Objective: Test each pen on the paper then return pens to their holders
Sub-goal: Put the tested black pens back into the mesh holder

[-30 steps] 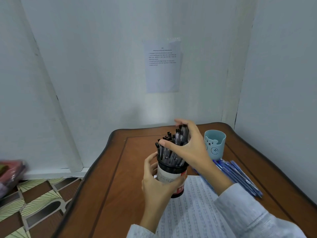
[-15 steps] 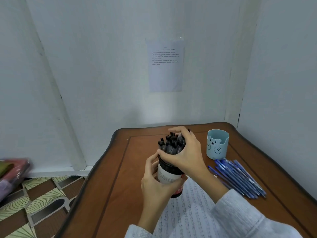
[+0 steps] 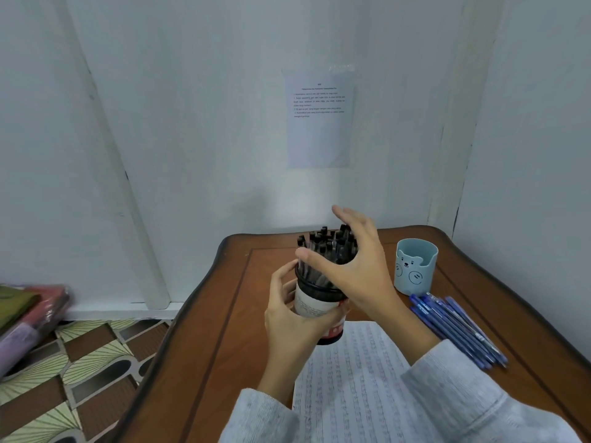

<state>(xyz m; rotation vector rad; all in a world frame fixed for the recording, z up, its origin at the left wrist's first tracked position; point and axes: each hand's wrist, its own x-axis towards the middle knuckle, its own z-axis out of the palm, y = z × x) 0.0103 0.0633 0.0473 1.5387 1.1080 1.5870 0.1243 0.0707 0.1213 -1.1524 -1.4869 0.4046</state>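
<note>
Left hand (image 3: 294, 324) grips the cup (image 3: 311, 303); right hand (image 3: 358, 270), fingers spread, arches over the pens (image 3: 323, 244). Holding the cup upright should stop spills.

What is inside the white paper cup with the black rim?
A dense bunch of black-capped pens stands in the white black-rimmed cup. The open right hand covers some; the cup wall hides their lower ends.
</note>
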